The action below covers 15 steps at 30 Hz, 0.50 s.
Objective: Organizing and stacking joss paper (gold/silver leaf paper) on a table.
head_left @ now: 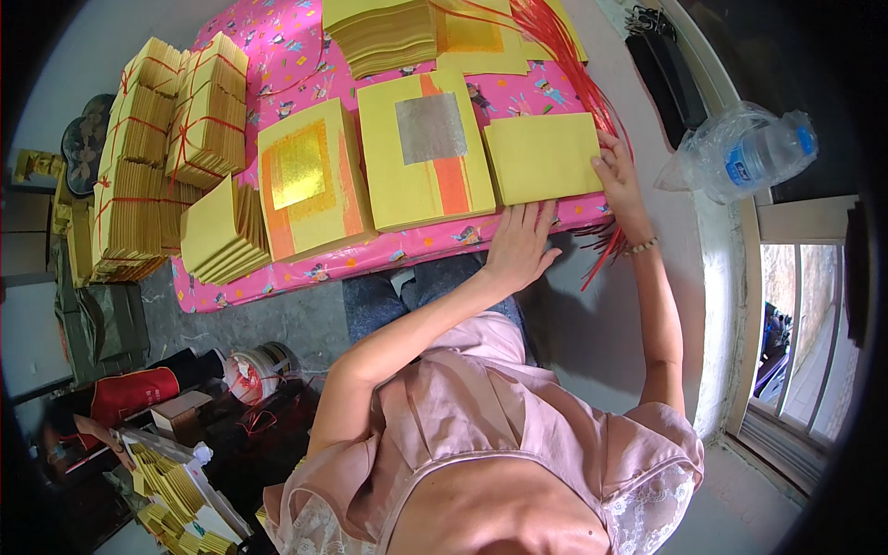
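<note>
A folded yellow paper sheet (544, 159), probably joss paper, lies at the right end of the pink patterned table cover. My right hand (620, 183), wearing a beaded bracelet, pinches its right edge, the thumb on the near face and the fingers partly hidden behind. Flat against its near edge rests my left hand (520, 248), fingers stretched and slightly apart, holding nothing. Left of this sheet is a yellow paper stack with a silver foil square (432, 129), and beyond that another with a gold foil square (300, 174). Several folded yellow papers (222, 231) stand at the left edge.
Tall bundles of folded yellow paper (139, 199), tied with red string, stand at the far left. Loose red strings (578, 69) hang over the table's right side. More yellow stacks (384, 42) lie at the back. A plastic bottle in a clear bag (754, 159) sits at the right.
</note>
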Each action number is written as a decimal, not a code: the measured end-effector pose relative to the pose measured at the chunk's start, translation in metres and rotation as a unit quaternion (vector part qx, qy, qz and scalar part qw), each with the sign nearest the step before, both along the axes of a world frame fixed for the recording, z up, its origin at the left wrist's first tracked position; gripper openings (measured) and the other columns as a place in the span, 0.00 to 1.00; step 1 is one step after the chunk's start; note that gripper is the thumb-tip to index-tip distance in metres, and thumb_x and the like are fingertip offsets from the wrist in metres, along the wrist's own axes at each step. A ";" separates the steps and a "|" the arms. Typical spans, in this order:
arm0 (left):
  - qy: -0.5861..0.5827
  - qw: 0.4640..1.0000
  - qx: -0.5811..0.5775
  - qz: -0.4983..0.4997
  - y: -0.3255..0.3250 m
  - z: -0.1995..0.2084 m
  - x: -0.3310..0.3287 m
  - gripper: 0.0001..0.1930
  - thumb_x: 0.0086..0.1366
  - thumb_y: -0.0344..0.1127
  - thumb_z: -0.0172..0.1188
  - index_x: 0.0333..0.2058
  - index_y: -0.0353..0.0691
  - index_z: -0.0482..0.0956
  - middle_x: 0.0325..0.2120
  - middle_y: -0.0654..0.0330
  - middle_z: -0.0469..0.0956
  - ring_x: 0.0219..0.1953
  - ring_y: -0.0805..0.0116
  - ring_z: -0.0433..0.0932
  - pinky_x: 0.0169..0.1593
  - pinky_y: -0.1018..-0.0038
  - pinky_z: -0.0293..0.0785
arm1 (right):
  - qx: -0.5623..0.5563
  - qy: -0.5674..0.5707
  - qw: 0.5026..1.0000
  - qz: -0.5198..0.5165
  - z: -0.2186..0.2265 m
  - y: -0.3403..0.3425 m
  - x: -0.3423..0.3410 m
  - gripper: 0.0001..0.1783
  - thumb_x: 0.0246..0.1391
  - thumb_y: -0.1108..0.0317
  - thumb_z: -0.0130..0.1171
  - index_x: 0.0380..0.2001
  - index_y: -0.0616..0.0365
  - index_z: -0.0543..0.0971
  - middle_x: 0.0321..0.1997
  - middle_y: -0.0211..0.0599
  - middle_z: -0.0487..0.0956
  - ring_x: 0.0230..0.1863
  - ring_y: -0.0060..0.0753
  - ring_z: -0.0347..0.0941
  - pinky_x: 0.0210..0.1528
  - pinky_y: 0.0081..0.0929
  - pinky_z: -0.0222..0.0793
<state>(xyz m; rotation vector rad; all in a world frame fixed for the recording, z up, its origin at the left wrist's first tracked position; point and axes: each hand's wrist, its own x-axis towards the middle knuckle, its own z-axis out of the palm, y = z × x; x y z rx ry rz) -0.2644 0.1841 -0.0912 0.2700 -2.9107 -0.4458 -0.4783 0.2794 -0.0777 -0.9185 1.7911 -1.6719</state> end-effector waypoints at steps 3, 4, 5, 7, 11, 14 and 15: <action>-0.005 0.999 -0.050 -0.008 -0.002 -0.009 -0.002 0.47 0.63 0.59 0.57 0.68 0.28 0.53 0.65 0.39 0.57 0.68 0.41 0.54 0.71 0.55 0.50 | -0.010 0.051 0.999 -0.013 -0.036 -0.008 -0.008 0.23 0.66 0.77 0.46 0.63 0.62 0.62 0.47 0.38 0.77 0.47 0.24 0.75 0.48 0.22 0.71; -0.007 0.999 -0.050 -0.005 -0.003 -0.010 -0.002 0.47 0.63 0.59 0.57 0.68 0.28 0.53 0.65 0.39 0.57 0.68 0.41 0.54 0.71 0.55 0.50 | -0.010 0.050 0.999 -0.011 -0.040 -0.010 -0.009 0.23 0.66 0.77 0.46 0.63 0.62 0.62 0.47 0.38 0.77 0.47 0.24 0.75 0.48 0.22 0.71; -0.012 0.998 -0.061 -0.004 -0.003 -0.011 -0.003 0.48 0.63 0.60 0.57 0.68 0.27 0.53 0.66 0.39 0.56 0.68 0.42 0.54 0.71 0.56 0.51 | 0.007 0.084 0.996 -0.020 -0.044 -0.012 -0.010 0.23 0.66 0.78 0.46 0.63 0.63 0.62 0.46 0.38 0.77 0.45 0.24 0.75 0.46 0.22 0.71; -0.019 0.997 -0.070 -0.003 -0.004 -0.012 -0.003 0.48 0.63 0.60 0.56 0.68 0.27 0.52 0.66 0.39 0.55 0.69 0.42 0.54 0.70 0.56 0.51 | 0.026 0.117 0.992 -0.030 -0.050 -0.013 -0.013 0.22 0.65 0.78 0.47 0.62 0.63 0.62 0.44 0.39 0.77 0.42 0.24 0.75 0.43 0.22 0.71; 0.012 0.999 -0.045 -0.008 -0.008 -0.018 -0.002 0.48 0.61 0.55 0.61 0.68 0.27 0.52 0.66 0.39 0.56 0.68 0.42 0.54 0.70 0.55 0.52 | 0.053 0.186 0.980 -0.043 -0.041 -0.015 -0.008 0.22 0.64 0.77 0.47 0.61 0.63 0.62 0.43 0.44 0.76 0.42 0.32 0.76 0.45 0.28 0.71; 0.044 0.999 0.004 -0.004 -0.006 -0.021 0.002 0.48 0.57 0.48 0.66 0.68 0.29 0.53 0.65 0.40 0.56 0.68 0.40 0.54 0.69 0.55 0.54 | 0.070 0.249 0.964 -0.055 -0.033 -0.018 0.002 0.22 0.63 0.77 0.46 0.61 0.64 0.62 0.46 0.50 0.76 0.48 0.45 0.77 0.49 0.35 0.71; 0.044 0.999 0.012 -0.002 -0.004 -0.021 0.005 0.48 0.56 0.44 0.68 0.68 0.30 0.53 0.65 0.40 0.56 0.68 0.41 0.54 0.69 0.55 0.55 | 0.061 0.286 0.954 -0.058 -0.033 -0.018 0.003 0.22 0.63 0.77 0.46 0.61 0.64 0.62 0.49 0.53 0.76 0.51 0.51 0.77 0.51 0.38 0.71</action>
